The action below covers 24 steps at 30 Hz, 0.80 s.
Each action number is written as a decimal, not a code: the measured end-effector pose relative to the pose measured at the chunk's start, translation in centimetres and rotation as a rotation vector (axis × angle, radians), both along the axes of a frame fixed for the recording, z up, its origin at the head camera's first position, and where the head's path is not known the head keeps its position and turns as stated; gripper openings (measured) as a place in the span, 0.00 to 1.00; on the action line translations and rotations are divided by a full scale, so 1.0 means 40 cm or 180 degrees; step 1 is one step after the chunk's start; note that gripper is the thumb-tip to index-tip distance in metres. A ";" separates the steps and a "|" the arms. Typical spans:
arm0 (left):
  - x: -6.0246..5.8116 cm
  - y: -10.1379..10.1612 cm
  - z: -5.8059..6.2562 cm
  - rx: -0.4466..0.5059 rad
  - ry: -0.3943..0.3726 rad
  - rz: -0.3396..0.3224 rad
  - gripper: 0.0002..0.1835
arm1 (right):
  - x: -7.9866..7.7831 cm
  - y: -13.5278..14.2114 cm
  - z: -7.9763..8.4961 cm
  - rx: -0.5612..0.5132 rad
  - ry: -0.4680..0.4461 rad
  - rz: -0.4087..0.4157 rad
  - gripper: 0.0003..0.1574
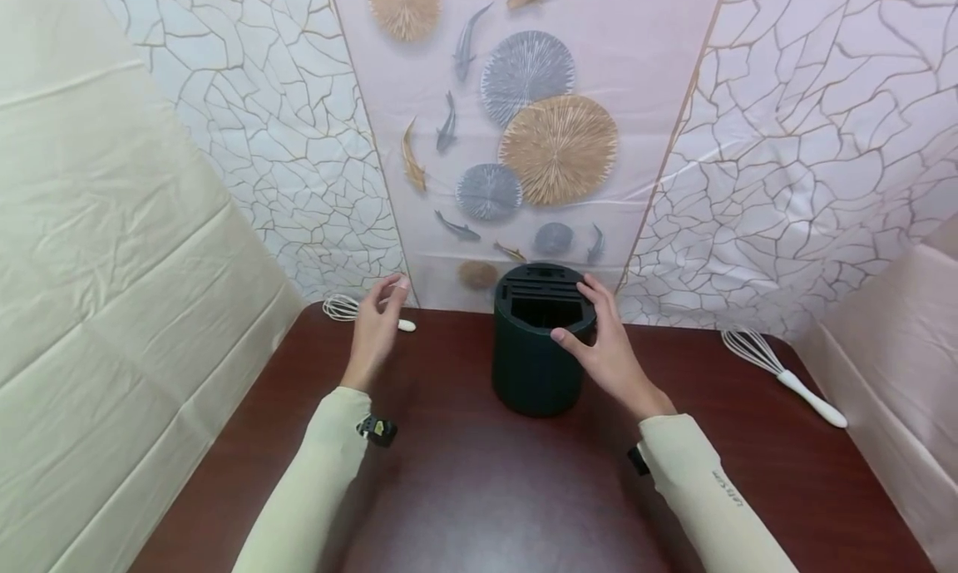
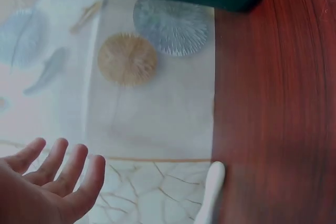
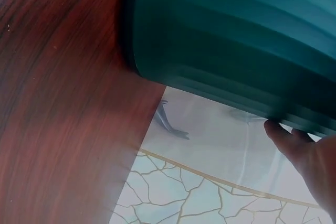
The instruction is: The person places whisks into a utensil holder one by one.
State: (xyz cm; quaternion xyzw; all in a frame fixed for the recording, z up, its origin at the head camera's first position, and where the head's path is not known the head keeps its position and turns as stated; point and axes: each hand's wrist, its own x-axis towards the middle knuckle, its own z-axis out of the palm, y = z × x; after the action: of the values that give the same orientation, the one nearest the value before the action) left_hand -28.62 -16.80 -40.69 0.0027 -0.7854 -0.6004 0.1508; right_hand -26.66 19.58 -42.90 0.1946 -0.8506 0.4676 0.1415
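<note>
A dark green cylindrical utensil holder [image 1: 535, 382] with a slotted black top stands upright near the table's back edge. My right hand [image 1: 612, 353] grips its right rim, thumb at the front and fingers farther back. In the right wrist view, the thumb and part of a finger [image 3: 299, 148] meet the ribbed side. To the left, my left hand [image 1: 374, 328] hovers with relaxed, slightly bent fingers and holds nothing. Behind it lies a whisk [image 1: 340, 308] with a white handle [image 2: 211, 190], partly hidden by the hand in the head view.
A second white-handled whisk [image 1: 812, 398] lies at the right end of the reddish-brown table [image 1: 486, 490]. A patterned cloth [image 1: 524, 232] hangs right behind the table. Pale cloth walls [image 1: 135, 307] close in the left and right sides.
</note>
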 end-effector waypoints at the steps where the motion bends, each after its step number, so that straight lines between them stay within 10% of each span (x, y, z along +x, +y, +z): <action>1: -0.004 -0.009 -0.004 0.0039 -0.0038 0.0037 0.36 | 0.000 -0.001 -0.001 0.0002 -0.0008 0.0005 0.55; 24: -0.159 -0.099 -0.172 0.1212 -0.1200 0.0820 0.39 | -0.001 -0.001 -0.017 -0.0136 0.0101 -0.0014 0.49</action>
State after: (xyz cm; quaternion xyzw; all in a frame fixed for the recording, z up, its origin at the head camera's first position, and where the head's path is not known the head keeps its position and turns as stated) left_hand -34.96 -20.75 -47.58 0.2420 -0.6659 -0.7018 0.0741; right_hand -26.71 19.53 -43.60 0.1970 -0.8384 0.4823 0.1601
